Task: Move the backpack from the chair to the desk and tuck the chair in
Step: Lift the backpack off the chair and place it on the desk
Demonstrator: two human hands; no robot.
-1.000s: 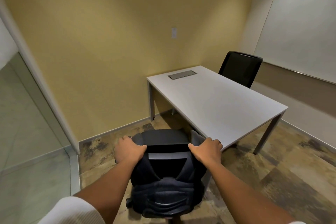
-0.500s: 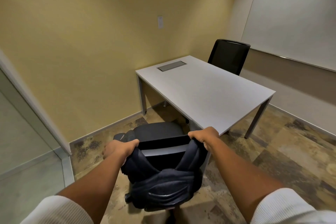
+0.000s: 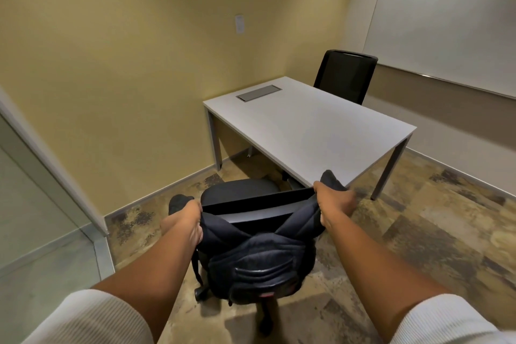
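Note:
A black backpack (image 3: 258, 262) hangs by its shoulder straps over the backrest of a black office chair (image 3: 240, 193), its padded back panel facing me. My left hand (image 3: 185, 218) is closed on the left strap, pulled out to the side. My right hand (image 3: 333, 201) is closed on the right strap at the backrest's right corner. The chair stands just in front of the near edge of the white desk (image 3: 321, 131), with its seat toward the desk. The chair's base is mostly hidden behind the backpack.
A second black chair (image 3: 344, 75) stands at the desk's far side. A grey cable hatch (image 3: 258, 93) is set in the desk top. A yellow wall runs left and behind, a glass partition (image 3: 33, 204) stands at left, and a whiteboard (image 3: 446, 17) hangs at right.
Both hands have closed on the straps and spread them outward, away from the backrest. The view has shifted so the desk sits slightly farther right.

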